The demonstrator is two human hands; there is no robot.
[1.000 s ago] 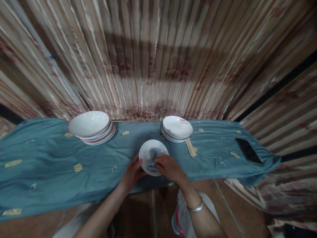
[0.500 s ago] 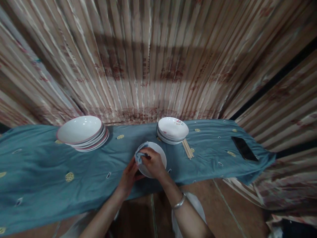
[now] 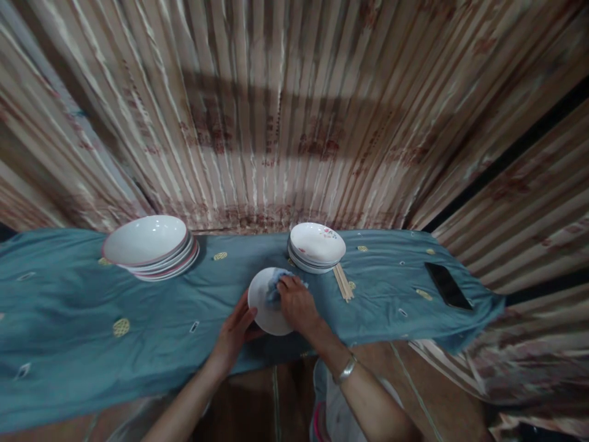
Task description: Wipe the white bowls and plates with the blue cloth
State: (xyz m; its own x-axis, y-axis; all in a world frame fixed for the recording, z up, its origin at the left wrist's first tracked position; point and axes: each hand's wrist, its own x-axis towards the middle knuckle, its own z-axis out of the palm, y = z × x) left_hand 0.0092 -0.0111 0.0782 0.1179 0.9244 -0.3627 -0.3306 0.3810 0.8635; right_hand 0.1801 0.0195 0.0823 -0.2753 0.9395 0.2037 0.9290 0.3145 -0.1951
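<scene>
A small white plate is held up over the front part of the cloth-covered table. My left hand grips its left rim, thumb on the upper face and the other fingers underneath. In my right hand a light blue cloth is bunched and pressed on the plate's upper right part. A silver bracelet circles my right wrist. Just beyond the plate, to the right, stands a stack of white bowls with a floral print on the top one.
A stack of larger white bowls and plates with pink rims stands at the left. Wooden chopsticks lie beside the floral stack. A black phone rests at the right end of the teal tablecloth. A patterned curtain hangs behind.
My right hand has moved the blue cloth from the plate's left edge to its upper right side. My left hand still holds the plate's left side. The view has shifted slightly.
</scene>
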